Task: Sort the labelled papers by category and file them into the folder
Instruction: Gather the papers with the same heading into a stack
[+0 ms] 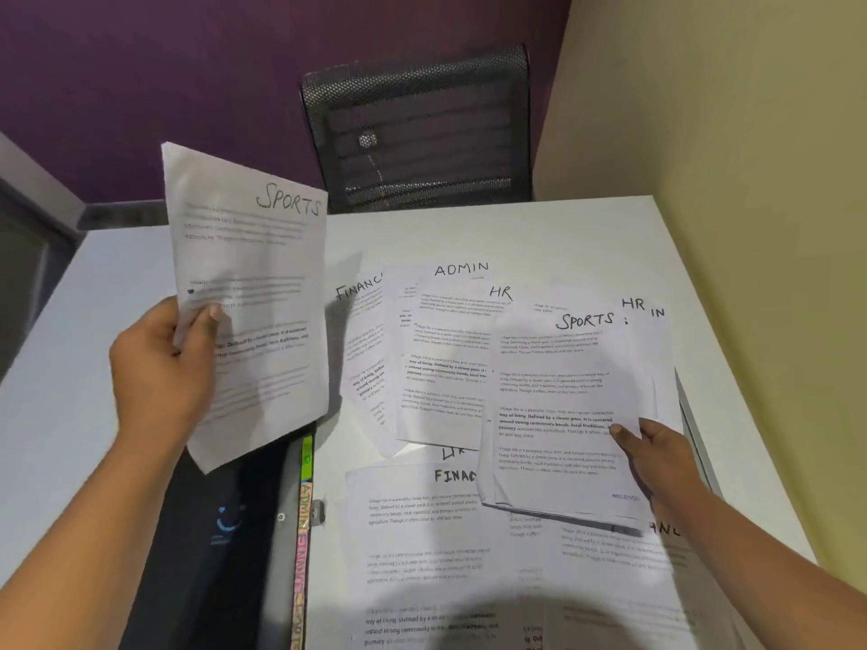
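Sorting papers (422, 532) beside a folder (225, 532), each hand gripping a page.
Nearest, just under the left grip, the black folder with coloured tabs (305, 509) along its edge; between the grips, papers marked FINANCE spread flat on the white table (516, 227). Left hand (159, 363) clamped, thumb over fingers, on a lifted sheet (253, 293) headed SPORTS. Right hand (657, 457) pinching the lower right edge of a raised stack (563, 415) topped SPORTS. Beyond both grips, ADMIN and HR pages (441, 368) lying overlapped; farthest, a mesh chair (417, 129).
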`<state>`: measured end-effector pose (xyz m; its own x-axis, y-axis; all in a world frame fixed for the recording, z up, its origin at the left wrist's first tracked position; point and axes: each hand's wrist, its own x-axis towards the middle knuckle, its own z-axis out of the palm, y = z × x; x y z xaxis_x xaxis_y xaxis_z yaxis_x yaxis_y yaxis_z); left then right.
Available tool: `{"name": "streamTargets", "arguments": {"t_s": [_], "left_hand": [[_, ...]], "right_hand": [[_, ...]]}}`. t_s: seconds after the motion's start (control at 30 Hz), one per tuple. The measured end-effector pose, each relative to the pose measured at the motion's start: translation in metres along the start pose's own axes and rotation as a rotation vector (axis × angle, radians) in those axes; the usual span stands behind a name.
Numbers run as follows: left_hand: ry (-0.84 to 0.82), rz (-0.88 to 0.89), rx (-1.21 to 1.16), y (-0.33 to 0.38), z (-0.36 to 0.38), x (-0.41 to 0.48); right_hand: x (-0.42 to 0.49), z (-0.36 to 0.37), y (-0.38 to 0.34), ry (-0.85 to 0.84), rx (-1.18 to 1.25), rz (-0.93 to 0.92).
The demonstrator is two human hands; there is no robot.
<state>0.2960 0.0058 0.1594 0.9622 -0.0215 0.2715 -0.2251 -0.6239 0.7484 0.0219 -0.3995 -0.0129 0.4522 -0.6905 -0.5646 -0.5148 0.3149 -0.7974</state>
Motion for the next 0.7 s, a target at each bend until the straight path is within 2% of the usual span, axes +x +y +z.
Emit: {"name": "streamTargets", "arguments": {"t_s": [0.1,0.23,0.4,0.47,0.6,0.7], "left_hand": [[-0.139,-0.032,-0.189,0.037,-0.017,-0.043],[-0.408,-0.224,-0.468,0.061,-0.008,-0.113],[-0.575,-0.439,-0.538,0.07,0.015,-0.186],[-0.568,-0.481,-0.561,0.072,0.02,-0.207],[-0.405,-0.494,-0.37,0.068,0.021,-0.229],[-0.515,-0.698,-0.564,0.058,0.014,-0.24]], "right_hand": [[-0.02,0.0,-0.009,-0.009,0.0,-0.042],[-0.061,0.009,-0.016,-0.065,0.012,-0.088],[-0.12,0.016,-0.015,-0.167,-0.006,-0.137],[-0.142,0.015,-0.015,-0.239,-0.008,-0.124],[-0.175,0.009,-0.011,-0.439,0.037,-0.015],[-0.191,0.002,-0.008,-0.549,0.019,-0.009]]}}
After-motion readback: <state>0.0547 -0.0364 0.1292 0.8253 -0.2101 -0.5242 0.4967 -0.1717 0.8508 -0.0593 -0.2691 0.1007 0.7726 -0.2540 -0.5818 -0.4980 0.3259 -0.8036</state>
